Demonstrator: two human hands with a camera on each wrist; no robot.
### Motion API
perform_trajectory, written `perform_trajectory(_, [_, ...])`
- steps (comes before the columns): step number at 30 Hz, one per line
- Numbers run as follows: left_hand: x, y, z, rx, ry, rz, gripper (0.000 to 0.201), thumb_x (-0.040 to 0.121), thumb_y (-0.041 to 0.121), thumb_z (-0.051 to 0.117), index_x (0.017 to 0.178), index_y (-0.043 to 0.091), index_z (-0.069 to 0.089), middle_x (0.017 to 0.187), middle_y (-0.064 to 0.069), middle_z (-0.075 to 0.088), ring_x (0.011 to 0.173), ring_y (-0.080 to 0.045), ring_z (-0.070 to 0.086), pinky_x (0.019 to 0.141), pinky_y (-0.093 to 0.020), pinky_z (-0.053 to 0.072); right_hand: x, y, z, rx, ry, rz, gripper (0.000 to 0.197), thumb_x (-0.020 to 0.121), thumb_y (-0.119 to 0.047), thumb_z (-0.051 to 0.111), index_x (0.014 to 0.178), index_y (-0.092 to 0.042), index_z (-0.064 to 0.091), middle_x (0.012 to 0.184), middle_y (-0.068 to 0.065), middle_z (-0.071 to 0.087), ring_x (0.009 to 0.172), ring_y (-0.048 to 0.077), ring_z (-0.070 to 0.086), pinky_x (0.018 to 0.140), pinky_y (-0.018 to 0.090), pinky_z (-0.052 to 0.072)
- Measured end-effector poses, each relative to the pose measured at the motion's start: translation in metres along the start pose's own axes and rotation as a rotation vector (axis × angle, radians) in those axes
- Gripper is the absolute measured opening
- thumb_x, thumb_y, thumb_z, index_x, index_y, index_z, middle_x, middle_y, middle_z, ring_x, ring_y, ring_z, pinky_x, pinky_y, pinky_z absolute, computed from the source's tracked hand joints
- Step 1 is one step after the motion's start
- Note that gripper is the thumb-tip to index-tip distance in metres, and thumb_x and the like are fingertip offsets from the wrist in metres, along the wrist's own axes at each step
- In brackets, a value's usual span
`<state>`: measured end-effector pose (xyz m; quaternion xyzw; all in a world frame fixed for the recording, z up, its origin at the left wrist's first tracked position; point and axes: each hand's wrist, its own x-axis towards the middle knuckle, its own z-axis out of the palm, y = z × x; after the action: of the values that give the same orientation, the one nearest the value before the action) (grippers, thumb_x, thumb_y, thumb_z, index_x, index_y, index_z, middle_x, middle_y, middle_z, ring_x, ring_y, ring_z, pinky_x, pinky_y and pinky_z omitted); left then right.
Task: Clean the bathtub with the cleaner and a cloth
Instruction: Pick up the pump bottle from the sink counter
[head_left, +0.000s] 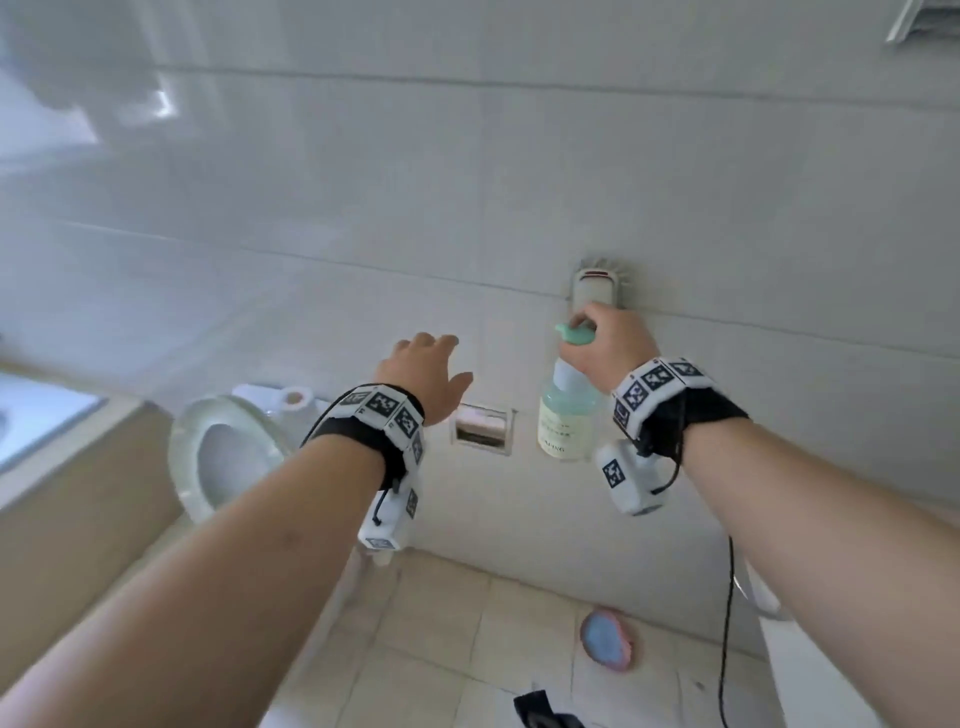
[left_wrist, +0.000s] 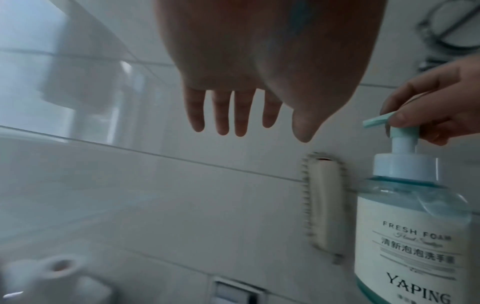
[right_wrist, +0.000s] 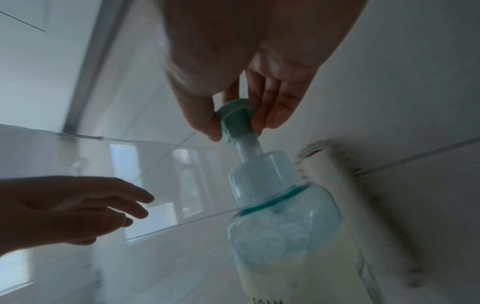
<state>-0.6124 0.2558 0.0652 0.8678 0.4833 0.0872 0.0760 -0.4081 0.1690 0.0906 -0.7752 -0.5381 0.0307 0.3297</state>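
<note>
**Foam bottle held by its pump, left hand free**

Nearest, the two forearms reach forward, each with a marker-covered wrist band. The right hand (head_left: 610, 340) pinches the teal pump head (right_wrist: 235, 115) of the foam cleaner bottle (head_left: 566, 415) between thumb and fingers, and the bottle hangs from that grip in the air, off any surface. Its clear body shows a white label reading "FRESH FOAM" and "YAPING" in the left wrist view. The left hand (head_left: 423, 371) is just beside it, to the left, with fingers (left_wrist: 221, 115) spread and straight, holding nothing and touching nothing.

Below on the tiled floor (head_left: 441, 623) lies a pink and blue object (head_left: 605, 639), too blurred to name. Farther off, a toilet (head_left: 223, 452) with its seat raised stands at the left, next to a recessed paper holder (head_left: 480, 428) in the wall. A pale brush (head_left: 597, 288) hangs on the white wall tiles (head_left: 363, 182) just behind the right hand. The bathtub rim (head_left: 41, 415) shows at the far left edge.
</note>
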Motion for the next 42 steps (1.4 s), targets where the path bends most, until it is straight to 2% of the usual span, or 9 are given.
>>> perform_trajectory(8, [-0.16, -0.252, -0.051, 0.005, 0.066, -0.515, 0.056, 0.094, 0.049, 0.045, 0.145, 0.026, 0.034, 0.147, -0.006, 0.039, 0.133, -0.029, 0.037, 0.107, -0.046, 0.037, -0.032, -0.245, 0.152, 0.143, -0.28, -0.38, 0.023, 0.077, -0.023, 0.069, 0.097, -0.014, 0.062, 0.093, 0.008, 0.067, 0.086, 0.027, 0.062, 0.075, 0.034, 0.05])
perform_trajectory(11, [-0.235, -0.324, -0.056, 0.007, 0.072, -0.734, 0.06, 0.093, 0.05, 0.047, 0.146, 0.027, 0.033, 0.148, -0.005, 0.038, 0.135, -0.027, 0.036, 0.108, -0.045, 0.036, -0.062, -0.332, 0.21, 0.189, -0.396, -0.537, 0.022, 0.078, -0.023, 0.069, 0.096, -0.012, 0.062, 0.093, 0.01, 0.067, 0.087, 0.029, 0.06, 0.075, 0.034, 0.049])
perform_trajectory(13, [-0.274, -0.355, -0.056, 0.013, 0.071, -0.818, 0.059, 0.093, 0.051, 0.048, 0.145, 0.026, 0.034, 0.146, -0.006, 0.04, 0.132, -0.028, 0.038, 0.107, -0.045, 0.037, -0.079, -0.374, 0.239, 0.201, -0.451, -0.603, 0.021, 0.079, -0.023, 0.068, 0.097, -0.013, 0.061, 0.094, 0.01, 0.067, 0.088, 0.03, 0.061, 0.075, 0.033, 0.048])
perform_trajectory(15, [-0.321, -0.392, -0.06, 0.002, 0.077, -0.946, 0.058, 0.093, 0.051, 0.048, 0.144, 0.026, 0.035, 0.144, -0.006, 0.041, 0.132, -0.028, 0.038, 0.106, -0.044, 0.038, -0.103, -0.425, 0.277, 0.222, -0.523, -0.69, 0.023, 0.079, -0.025, 0.067, 0.099, -0.014, 0.062, 0.095, 0.009, 0.067, 0.088, 0.028, 0.06, 0.071, 0.027, 0.044])
perform_trajectory(20, [-0.407, -0.474, -0.078, 0.033, 0.11, -1.206, 0.058, 0.093, 0.049, 0.048, 0.143, 0.023, 0.037, 0.143, -0.009, 0.042, 0.13, -0.029, 0.04, 0.105, -0.042, 0.038, -0.162, -0.537, 0.354, 0.3, -0.71, -0.898, 0.027, 0.082, -0.025, 0.066, 0.106, -0.014, 0.062, 0.097, 0.005, 0.067, 0.078, 0.015, 0.054, 0.069, 0.02, 0.037])
perform_trajectory(26, [-0.464, -0.558, -0.118, 0.074, 0.101, -1.437, 0.057, 0.094, 0.049, 0.047, 0.144, 0.024, 0.036, 0.143, -0.008, 0.041, 0.132, -0.028, 0.038, 0.105, -0.042, 0.038, -0.208, -0.662, 0.417, 0.399, -0.86, -1.065, 0.029, 0.083, -0.027, 0.066, 0.108, -0.015, 0.061, 0.098, 0.006, 0.069, 0.085, 0.02, 0.062, 0.074, 0.024, 0.048])
perform_trajectory(30, [-0.499, -0.597, -0.139, 0.083, 0.159, -1.526, 0.056, 0.095, 0.047, 0.046, 0.143, 0.022, 0.036, 0.14, -0.008, 0.044, 0.13, -0.028, 0.04, 0.105, -0.043, 0.038, -0.239, -0.731, 0.444, 0.419, -0.907, -1.159, 0.028, 0.083, -0.028, 0.065, 0.109, -0.019, 0.06, 0.098, 0.008, 0.069, 0.087, 0.023, 0.063, 0.081, 0.034, 0.053])
perform_trajectory(34, [-0.542, -0.623, -0.149, 0.079, 0.21, -1.612, 0.056, 0.096, 0.046, 0.045, 0.144, 0.02, 0.034, 0.142, -0.009, 0.041, 0.131, -0.028, 0.037, 0.108, -0.041, 0.034, -0.278, -0.789, 0.467, 0.421, -0.949, -1.236, 0.026, 0.083, -0.027, 0.064, 0.107, -0.02, 0.061, 0.097, 0.009, 0.068, 0.084, 0.024, 0.061, 0.076, 0.03, 0.05])
perform_trajectory(42, [-0.649, -0.704, -0.147, -0.011, 0.229, -1.738, 0.057, 0.095, 0.047, 0.046, 0.144, 0.022, 0.034, 0.145, -0.008, 0.039, 0.135, -0.027, 0.033, 0.11, -0.042, 0.033, -0.373, -0.885, 0.512, 0.435, -1.022, -1.3, 0.027, 0.082, -0.028, 0.064, 0.108, -0.02, 0.061, 0.096, 0.008, 0.066, 0.085, 0.024, 0.059, 0.076, 0.033, 0.051])
